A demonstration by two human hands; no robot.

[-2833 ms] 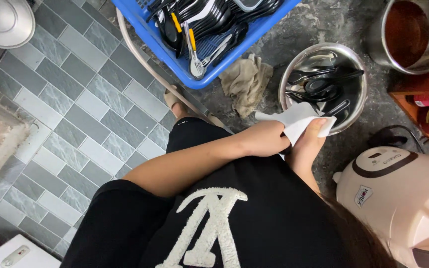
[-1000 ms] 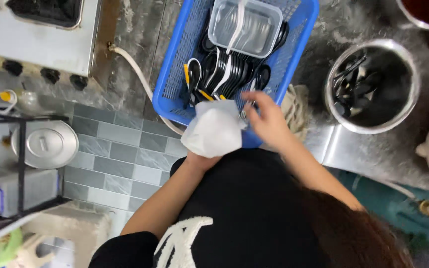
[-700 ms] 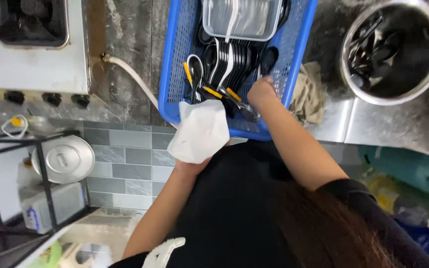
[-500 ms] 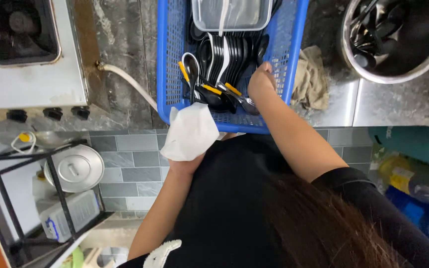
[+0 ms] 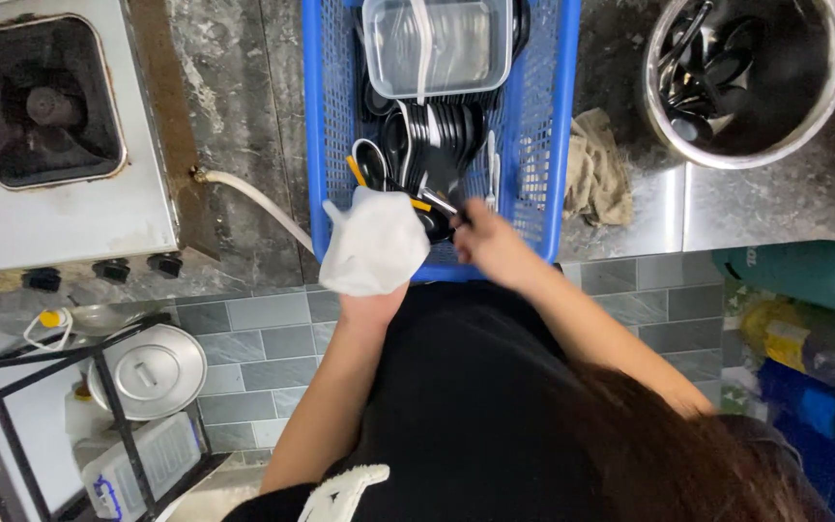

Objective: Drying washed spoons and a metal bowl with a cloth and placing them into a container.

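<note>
- The white cloth [image 5: 375,244] sits bunched in my left hand [image 5: 371,290], fingers closed around it, at the near edge of the blue basket [image 5: 321,126].
- My right hand [image 5: 491,246] reaches into the basket, fingers pinched on a black spoon [image 5: 442,184] among the other black utensils.
- The basket rests on the grey stone surface [image 5: 234,106].

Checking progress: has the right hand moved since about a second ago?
Barely. The right hand stays at the near end of the blue basket, over the black utensils; the view itself shifted.
</note>
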